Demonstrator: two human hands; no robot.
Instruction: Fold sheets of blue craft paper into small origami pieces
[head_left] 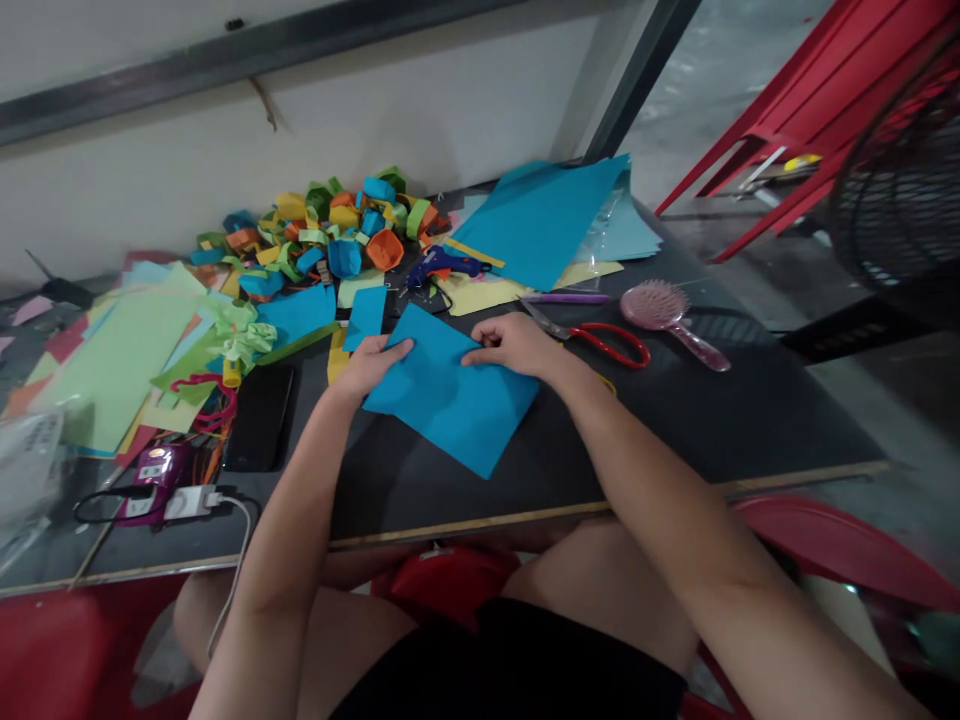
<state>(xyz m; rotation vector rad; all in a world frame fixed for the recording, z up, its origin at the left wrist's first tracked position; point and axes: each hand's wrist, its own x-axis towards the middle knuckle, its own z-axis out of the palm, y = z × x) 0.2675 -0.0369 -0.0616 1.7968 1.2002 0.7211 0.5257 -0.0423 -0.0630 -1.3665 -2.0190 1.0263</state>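
Observation:
A blue sheet of paper point(450, 400) is held between my two hands, tilted just above the dark table. My left hand point(373, 362) grips its left edge, thumb on top and fingers underneath. At the upper right edge, my right hand point(514, 348) pinches the same sheet between thumb and curled fingers. Beyond the left hand lies a small blue paper strip point(366, 315). Red-handled scissors point(600, 340) rest just right of my right hand, with a purple pen point(566, 298) behind them. A blue glue gun point(446, 265) lies farther back.
Small folded paper pieces point(345, 215) are heaped along the wall. Blue sheets point(547, 220) lie at the back right, green paper point(124, 360) at the left. A phone point(259, 418), a plugged-in charger point(187, 502), a pink hairbrush point(671, 315) and a fan point(900, 190) are around.

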